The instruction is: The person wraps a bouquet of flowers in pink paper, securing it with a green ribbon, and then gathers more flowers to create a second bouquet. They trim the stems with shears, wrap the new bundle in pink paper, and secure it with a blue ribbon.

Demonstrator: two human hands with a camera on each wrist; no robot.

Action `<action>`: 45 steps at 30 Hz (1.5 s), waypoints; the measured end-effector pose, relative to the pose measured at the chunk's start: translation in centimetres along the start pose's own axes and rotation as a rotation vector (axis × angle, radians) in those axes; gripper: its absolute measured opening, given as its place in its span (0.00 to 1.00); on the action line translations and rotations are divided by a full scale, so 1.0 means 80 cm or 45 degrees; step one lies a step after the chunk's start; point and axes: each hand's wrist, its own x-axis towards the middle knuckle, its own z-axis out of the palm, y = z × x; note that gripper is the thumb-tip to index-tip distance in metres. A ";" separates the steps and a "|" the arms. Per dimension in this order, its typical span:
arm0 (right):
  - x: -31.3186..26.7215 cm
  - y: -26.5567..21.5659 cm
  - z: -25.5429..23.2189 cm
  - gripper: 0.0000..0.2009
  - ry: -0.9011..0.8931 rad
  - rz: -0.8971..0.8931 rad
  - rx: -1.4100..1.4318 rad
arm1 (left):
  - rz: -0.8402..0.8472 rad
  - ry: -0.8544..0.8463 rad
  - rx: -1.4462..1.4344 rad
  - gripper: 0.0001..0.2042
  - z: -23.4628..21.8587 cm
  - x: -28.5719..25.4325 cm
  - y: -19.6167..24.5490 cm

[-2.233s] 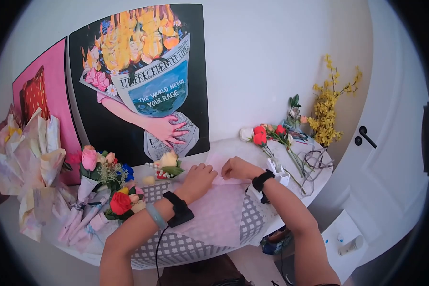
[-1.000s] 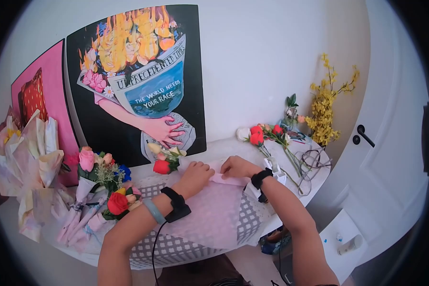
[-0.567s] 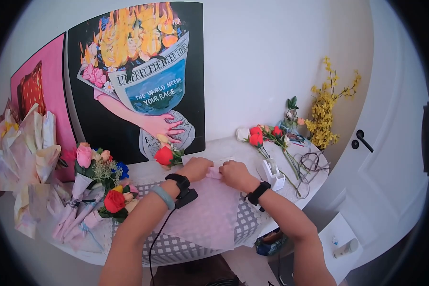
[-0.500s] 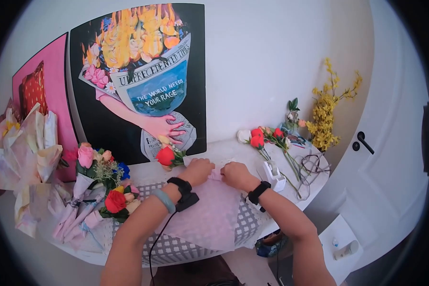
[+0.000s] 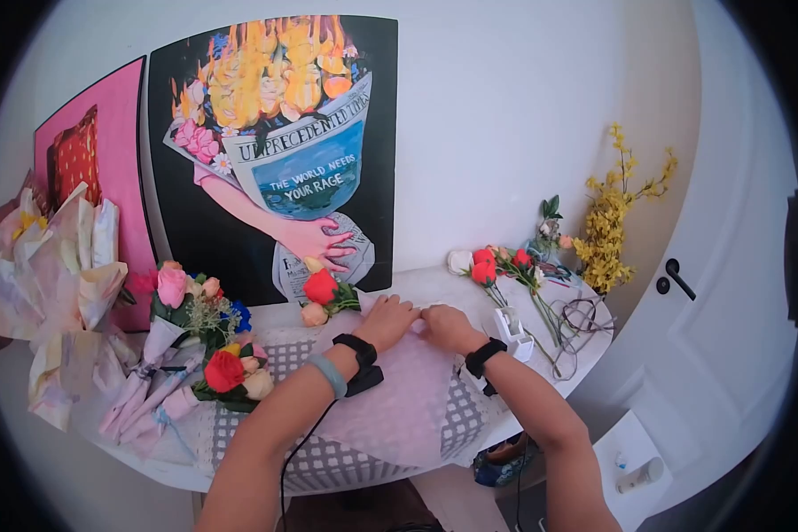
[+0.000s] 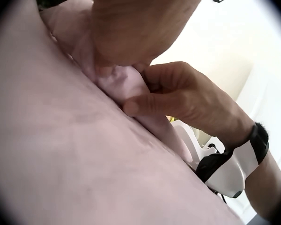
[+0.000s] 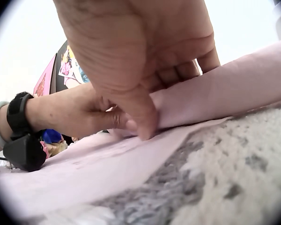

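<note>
Pink wrapping paper [image 5: 390, 403] lies over the grey-and-white patterned cloth, its far part rolled into a tube [image 7: 225, 89]. My left hand [image 5: 387, 324] grips the roll near the flower end, fingers curled over it. Close beside it, my right hand [image 5: 450, 330] pinches the same roll; in the left wrist view its thumb [image 6: 138, 105] presses the paper's near side. Out of the roll's left end stick a red rose [image 5: 321, 285], a small peach flower [image 5: 314, 314] and green leaves. The stems are hidden in the paper and under my left hand.
Wrapped bouquets [image 5: 173, 355] lie at the left, beside a large pale paper bundle [image 5: 58, 293]. Right of my hands stands a white tape dispenser [image 5: 511, 332], with loose roses [image 5: 483, 268] and stems behind it. Paintings [image 5: 275, 168] lean on the wall.
The flowers in the roll have turned, from a pale yellow rose uppermost to the red rose showing. My hands have come closer together on the paper.
</note>
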 end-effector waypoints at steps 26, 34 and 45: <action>-0.034 -0.095 -0.089 0.11 0.033 0.021 1.499 | -0.675 0.758 -1.925 0.17 -0.145 -0.057 0.042; -0.030 -0.106 -0.082 0.14 -0.339 0.138 1.867 | -0.531 0.477 -2.203 0.14 -0.144 -0.086 0.016; -0.020 -0.125 -0.055 0.20 0.100 -0.162 0.281 | -0.668 0.545 -2.336 0.09 -0.106 -0.105 0.008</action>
